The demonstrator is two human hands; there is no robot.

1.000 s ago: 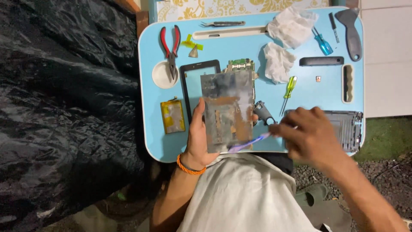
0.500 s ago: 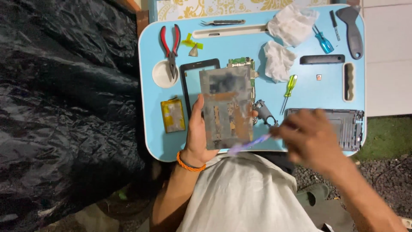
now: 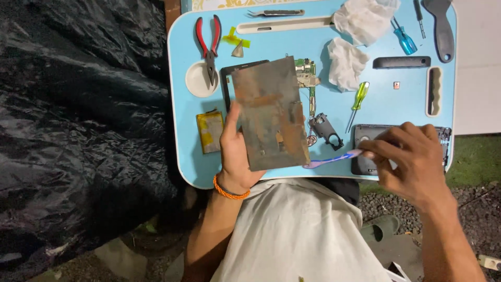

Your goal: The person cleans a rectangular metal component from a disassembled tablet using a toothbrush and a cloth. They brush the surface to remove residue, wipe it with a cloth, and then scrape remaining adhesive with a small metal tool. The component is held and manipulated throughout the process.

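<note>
My left hand [image 3: 236,152] holds a rusty, stained metal plate [image 3: 270,112] from a dismantled tablet, lifted over a light blue tray table [image 3: 376,109]. My thumb lies on the plate's left edge. My right hand [image 3: 408,159] grips a blue and purple toothbrush [image 3: 334,158], whose head points left and sits at the plate's lower right corner. Behind the plate lie a black tablet frame [image 3: 225,83] and a green circuit board [image 3: 307,73]. An orange band circles my left wrist.
On the tray lie red-handled pliers [image 3: 209,39], a yellowish battery [image 3: 210,131], two crumpled tissues [image 3: 347,62], a green screwdriver [image 3: 357,102], a blue screwdriver [image 3: 403,37], tweezers [image 3: 274,12], a small black part [image 3: 327,130] and a dark tablet shell [image 3: 365,136]. Black plastic sheeting [image 3: 78,130] lies left.
My right hand has drawn the toothbrush rightward, off the plate's face to its lower right corner. My left hand has tilted and raised the plate slightly.
</note>
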